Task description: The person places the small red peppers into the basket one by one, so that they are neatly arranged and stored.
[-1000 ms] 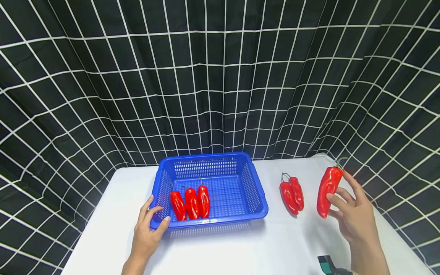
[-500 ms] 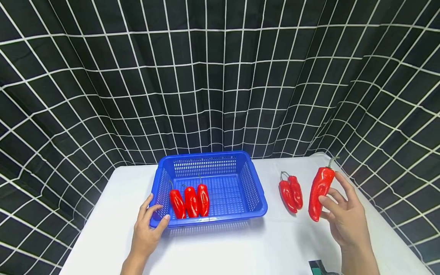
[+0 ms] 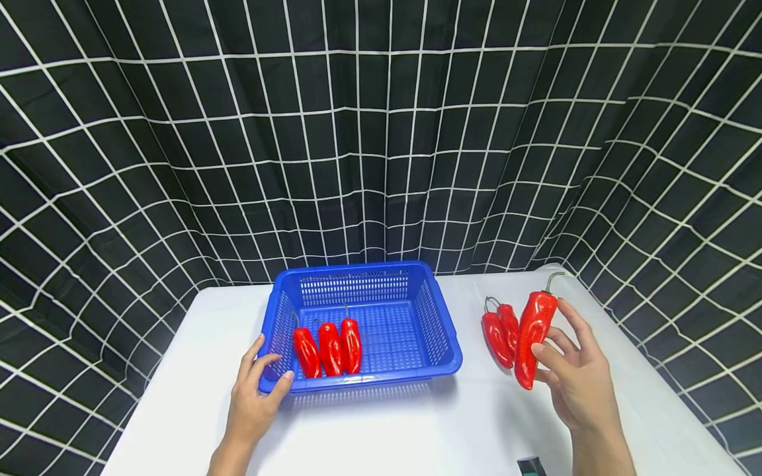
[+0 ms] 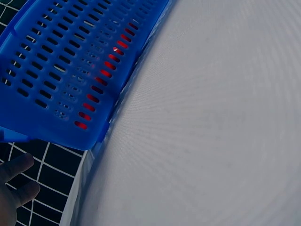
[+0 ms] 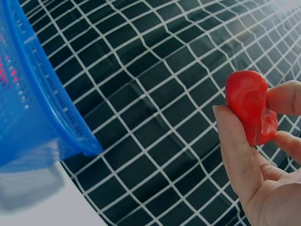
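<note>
In the head view, my right hand [image 3: 577, 377] grips a red pepper [image 3: 534, 337] between thumb and fingers, its green stem pointing up. The right wrist view shows this pepper [image 5: 247, 103] end-on, with the thumb on one side and fingertips on the other. It overlaps one of two red peppers [image 3: 497, 340] lying on the table. My left hand [image 3: 253, 400] holds the front left corner of a blue plastic basket [image 3: 443, 317], thumb at the front rim and fingers over the left rim. Inside, three red peppers [image 3: 331, 349] lie side by side toward the left.
A white cloth covers the table [image 3: 381, 436]. A black curtain with white grid lines [image 3: 381, 165] hangs behind and along both sides. At the bottom edge, a small dark device [image 3: 530, 466] shows near my right wrist.
My right hand has carried its pepper left, from the right side of the table to beside the pair lying there. The left hand and the basket have stayed in place.
</note>
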Demonstrator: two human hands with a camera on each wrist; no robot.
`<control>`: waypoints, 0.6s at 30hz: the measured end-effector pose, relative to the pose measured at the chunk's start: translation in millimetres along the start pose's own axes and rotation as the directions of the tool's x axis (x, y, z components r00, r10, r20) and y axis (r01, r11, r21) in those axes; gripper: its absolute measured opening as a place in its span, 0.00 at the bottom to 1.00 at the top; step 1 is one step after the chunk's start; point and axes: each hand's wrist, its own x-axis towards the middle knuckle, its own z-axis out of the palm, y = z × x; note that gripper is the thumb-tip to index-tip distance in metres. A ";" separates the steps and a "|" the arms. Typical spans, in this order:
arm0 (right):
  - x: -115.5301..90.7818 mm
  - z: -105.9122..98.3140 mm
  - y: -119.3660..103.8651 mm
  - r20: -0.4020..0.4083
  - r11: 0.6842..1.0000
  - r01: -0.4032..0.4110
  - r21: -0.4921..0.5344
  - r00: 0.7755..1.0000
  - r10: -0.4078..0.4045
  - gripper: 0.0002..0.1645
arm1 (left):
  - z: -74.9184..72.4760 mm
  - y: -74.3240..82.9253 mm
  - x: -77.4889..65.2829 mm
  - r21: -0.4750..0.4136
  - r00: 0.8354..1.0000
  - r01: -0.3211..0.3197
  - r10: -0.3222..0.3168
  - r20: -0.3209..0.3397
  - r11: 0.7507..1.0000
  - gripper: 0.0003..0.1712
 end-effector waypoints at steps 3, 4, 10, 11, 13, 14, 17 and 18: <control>-1.9 5.5 -1.8 0.011 1.000 -0.002 0.001 1.000 0.002 0.47 | 0.3 0.1 0.7 -0.002 1.000 -0.007 0.007 -0.002 1.000 0.17; -2.6 7.5 -2.5 0.017 1.000 -0.001 0.004 1.000 0.001 0.47 | 0.2 0.1 0.7 -0.001 1.000 -0.007 0.007 -0.003 1.000 0.17; -4.2 15.8 -4.8 0.058 0.999 0.006 0.039 0.998 -0.008 0.46 | 0.7 -0.3 0.3 0.003 1.000 -0.002 0.002 -0.001 1.000 0.17; -4.2 17.0 -4.8 0.064 0.999 0.003 0.043 0.998 -0.005 0.46 | 0.8 -0.4 0.1 0.003 1.000 0.001 -0.001 0.002 1.000 0.17; -4.5 19.8 -4.9 0.071 0.999 -0.004 0.045 0.997 0.001 0.46 | 0.9 0.1 0.0 0.001 1.000 0.001 -0.001 0.005 1.000 0.17; -4.6 21.3 -4.8 0.075 0.999 -0.007 0.043 0.997 0.004 0.46 | 0.8 0.3 0.2 0.002 1.000 0.002 -0.002 0.007 1.000 0.17; -4.3 25.5 -4.5 0.096 0.999 -0.005 0.049 0.995 0.001 0.46 | 0.7 0.6 0.3 0.005 1.000 0.005 -0.005 0.011 1.000 0.17; -4.3 26.9 -4.4 0.105 0.998 -0.005 0.056 0.994 -0.001 0.46 | 0.5 0.7 0.4 0.005 1.000 0.006 -0.006 0.011 1.000 0.17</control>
